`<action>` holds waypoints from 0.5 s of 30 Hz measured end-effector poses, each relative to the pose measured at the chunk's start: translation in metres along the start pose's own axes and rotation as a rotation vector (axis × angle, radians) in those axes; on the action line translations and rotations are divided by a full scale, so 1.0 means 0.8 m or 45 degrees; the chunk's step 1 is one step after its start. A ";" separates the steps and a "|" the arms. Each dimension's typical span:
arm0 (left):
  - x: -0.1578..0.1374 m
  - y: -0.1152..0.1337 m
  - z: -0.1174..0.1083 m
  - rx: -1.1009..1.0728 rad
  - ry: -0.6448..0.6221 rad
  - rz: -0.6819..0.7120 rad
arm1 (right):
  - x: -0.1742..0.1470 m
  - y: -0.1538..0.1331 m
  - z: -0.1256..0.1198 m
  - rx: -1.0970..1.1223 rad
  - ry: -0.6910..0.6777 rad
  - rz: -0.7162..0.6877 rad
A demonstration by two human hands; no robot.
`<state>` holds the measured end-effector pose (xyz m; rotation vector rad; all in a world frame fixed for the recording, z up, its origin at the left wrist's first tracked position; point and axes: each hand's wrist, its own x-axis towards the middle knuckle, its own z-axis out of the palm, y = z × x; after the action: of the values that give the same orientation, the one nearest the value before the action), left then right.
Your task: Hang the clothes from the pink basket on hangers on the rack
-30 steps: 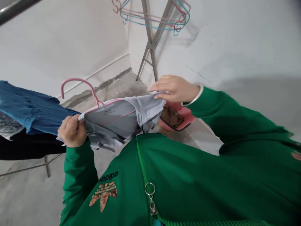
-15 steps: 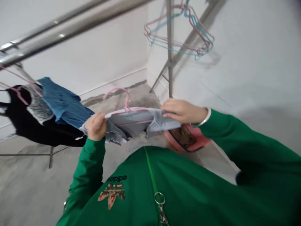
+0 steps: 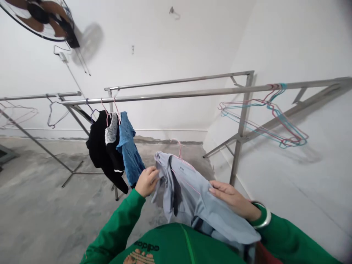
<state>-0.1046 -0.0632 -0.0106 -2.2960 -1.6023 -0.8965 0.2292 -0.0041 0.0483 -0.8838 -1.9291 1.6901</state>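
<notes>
A light grey shirt (image 3: 214,209) hangs on a pink hanger (image 3: 180,149) in front of my body, its hook sticking up free of any rail. My left hand (image 3: 147,182) is closed at the shirt's left shoulder edge, fingers curled around the cloth. On the other side, my right hand (image 3: 233,200) pinches the right shoulder, thumb on top and part of the fingers hidden by fabric. The shirt's lower part drapes down toward my green jacket and is partly out of sight.
A metal rail (image 3: 176,96) crosses ahead. On its left hang a black garment (image 3: 100,146), a black-and-grey one (image 3: 111,134) and a blue one (image 3: 128,146). Several pink and blue hangers (image 3: 275,126) hang at right. A wall fan (image 3: 41,16) is upper left.
The view has lifted, bringing the whole rail and the fan into sight. The shirt now slopes down to the right, showing more of its front, with both hands still on its shoulders.
</notes>
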 end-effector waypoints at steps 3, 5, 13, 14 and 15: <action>-0.055 0.025 0.016 -0.090 -0.026 -0.140 | 0.047 -0.019 0.008 0.019 0.081 -0.121; -0.085 0.043 0.025 -0.159 -0.054 -0.218 | 0.084 -0.034 0.017 -0.006 0.157 -0.256; -0.142 0.066 0.014 -0.136 -0.060 -0.310 | 0.264 -0.108 0.076 -0.098 0.342 -0.670; -0.149 0.065 0.011 -0.120 -0.043 -0.338 | 0.286 -0.117 0.084 -0.132 0.382 -0.679; -0.156 0.063 0.009 -0.110 -0.029 -0.363 | 0.305 -0.126 0.092 -0.172 0.427 -0.677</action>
<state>-0.0845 -0.1766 -0.0802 -2.1729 -1.9731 -1.0221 -0.0121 0.1093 0.1123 -0.5791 -1.8455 1.0448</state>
